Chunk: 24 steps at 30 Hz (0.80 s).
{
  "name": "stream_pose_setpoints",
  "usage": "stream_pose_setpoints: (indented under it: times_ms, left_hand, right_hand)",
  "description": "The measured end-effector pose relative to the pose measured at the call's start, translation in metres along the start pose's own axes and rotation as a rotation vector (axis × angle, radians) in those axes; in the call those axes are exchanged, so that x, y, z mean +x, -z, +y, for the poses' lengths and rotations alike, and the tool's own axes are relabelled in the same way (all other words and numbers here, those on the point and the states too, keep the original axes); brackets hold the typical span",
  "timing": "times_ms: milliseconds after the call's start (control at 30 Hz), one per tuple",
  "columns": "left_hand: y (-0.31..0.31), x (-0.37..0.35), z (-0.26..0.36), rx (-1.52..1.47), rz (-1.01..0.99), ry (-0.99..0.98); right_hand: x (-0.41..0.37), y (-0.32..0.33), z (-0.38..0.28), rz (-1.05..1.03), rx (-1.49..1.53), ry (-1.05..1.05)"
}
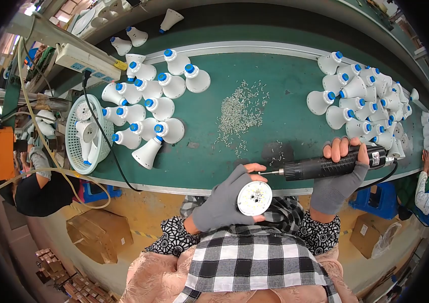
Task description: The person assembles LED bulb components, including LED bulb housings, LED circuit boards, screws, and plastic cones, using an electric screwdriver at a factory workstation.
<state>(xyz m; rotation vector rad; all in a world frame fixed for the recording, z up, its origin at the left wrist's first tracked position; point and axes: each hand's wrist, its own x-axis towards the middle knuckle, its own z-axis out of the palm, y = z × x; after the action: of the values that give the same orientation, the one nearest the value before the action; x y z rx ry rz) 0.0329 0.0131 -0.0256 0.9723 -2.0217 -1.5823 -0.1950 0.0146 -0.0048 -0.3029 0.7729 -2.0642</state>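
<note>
My left hand [223, 199], in a grey fingerless glove, is wrapped round a white LED bulb [254, 198] whose round face with its small chips points up at me. Closed around a black electric screwdriver [309, 168] is my right hand [344, 171], gloved the same way. The driver lies nearly level, its thin bit reaching left to the fingertips of my left hand, just above the bulb. Whether a screw sits on the bit is too small to tell. Beyond both hands, a heap of small silvery screws [239, 112] is scattered on the green bench top [194, 159].
Several white bulb housings with blue caps [160, 107] stand at the left, and more [353, 87] crowd the right. A pale green basket [72, 146] holds some bulbs. A power strip [86, 63] and black cable [104, 136] are nearby. Other people [38, 189] sit at both sides.
</note>
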Motion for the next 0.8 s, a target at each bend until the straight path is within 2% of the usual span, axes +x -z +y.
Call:
stream_pose_setpoints:
  times_ms: [400, 700, 800]
  left_hand:
    - [0.0001, -0.0024, 0.0006, 0.068, 0.034, -0.012]
    - [0.0035, 0.0003, 0.0013, -0.102, -0.006, -0.053]
    - [0.0035, 0.0001, 0.0035, -0.024, 0.005, -0.021]
  right_hand:
    - [-0.0007, 0.0002, -0.0021, -0.038, 0.026, 0.011]
    - [-0.001, -0.002, -0.0022, -0.026, 0.021, 0.017]
    - [-0.0006, -0.002, -0.0025, -0.028, 0.02, 0.018]
